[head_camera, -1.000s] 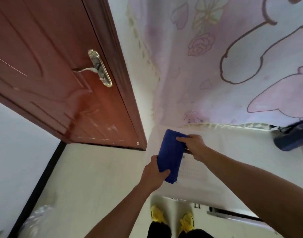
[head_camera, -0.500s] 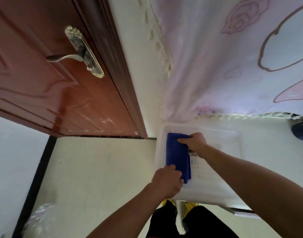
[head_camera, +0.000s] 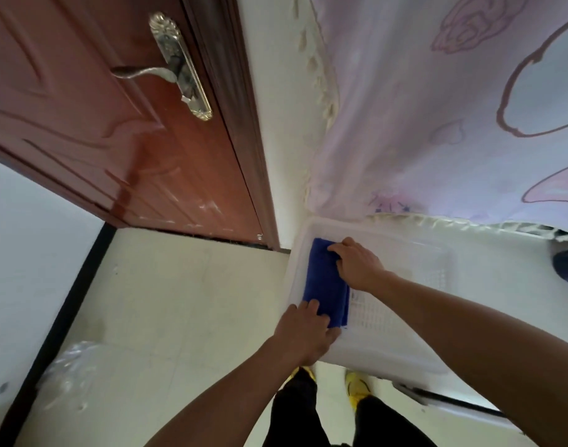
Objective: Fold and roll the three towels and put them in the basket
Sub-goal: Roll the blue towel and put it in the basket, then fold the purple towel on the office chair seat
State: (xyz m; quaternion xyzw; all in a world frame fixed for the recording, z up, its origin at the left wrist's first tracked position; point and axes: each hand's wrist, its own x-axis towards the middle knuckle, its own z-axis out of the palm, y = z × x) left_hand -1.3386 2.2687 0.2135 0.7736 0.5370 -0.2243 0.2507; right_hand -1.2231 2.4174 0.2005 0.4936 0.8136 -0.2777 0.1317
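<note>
A rolled blue towel (head_camera: 324, 282) lies inside the white plastic basket (head_camera: 414, 253), against its left wall. My left hand (head_camera: 305, 333) holds the near end of the towel at the basket's front left corner. My right hand (head_camera: 356, 262) grips the far end from the right side. The basket's perforated bottom shows to the right of the towel. No other towel is in view.
A brown door (head_camera: 115, 124) with a brass handle (head_camera: 176, 66) stands at the left. A pink patterned curtain (head_camera: 453, 108) hangs behind the basket. A dark blue object (head_camera: 567, 266) sits at the right edge. Crumpled clear plastic (head_camera: 69, 372) lies on the pale floor.
Both hands have lowered the blue towel down into the left side of the basket, and the view has tilted down and closer.
</note>
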